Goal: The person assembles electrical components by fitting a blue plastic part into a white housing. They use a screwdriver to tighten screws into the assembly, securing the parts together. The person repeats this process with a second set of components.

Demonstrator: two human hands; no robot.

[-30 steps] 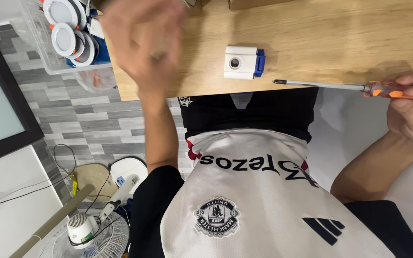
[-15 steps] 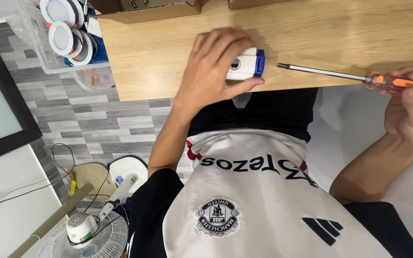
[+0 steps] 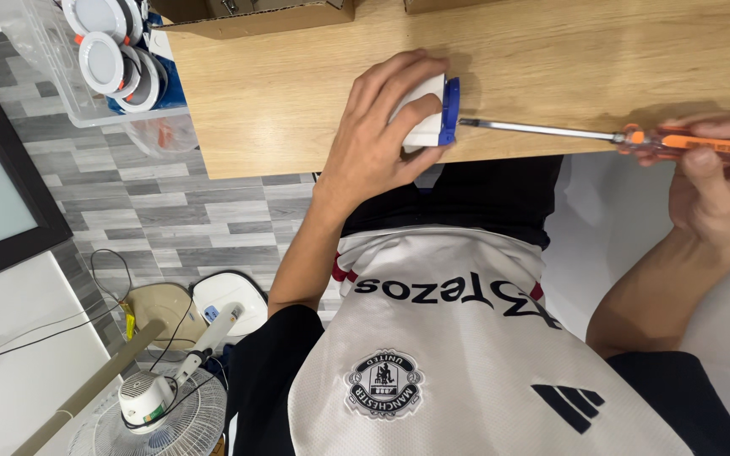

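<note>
Left hand (image 3: 382, 139): wrapped round the white-and-blue box (image 3: 434, 118), held on the table (image 3: 297, 101).
Right hand (image 3: 720, 181): closed on the screwdriver (image 3: 601, 135), tip touching box.

White-blue box (image 3: 433, 118) at desk edge; orange-handled screwdriver (image 3: 601, 135) tip against it

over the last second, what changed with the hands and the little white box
The left hand came down onto the white and blue box and gripped it. The right hand brought the orange-handled screwdriver leftward, its tip now at the box's blue side. The box stayed near the wooden table edge.
</note>
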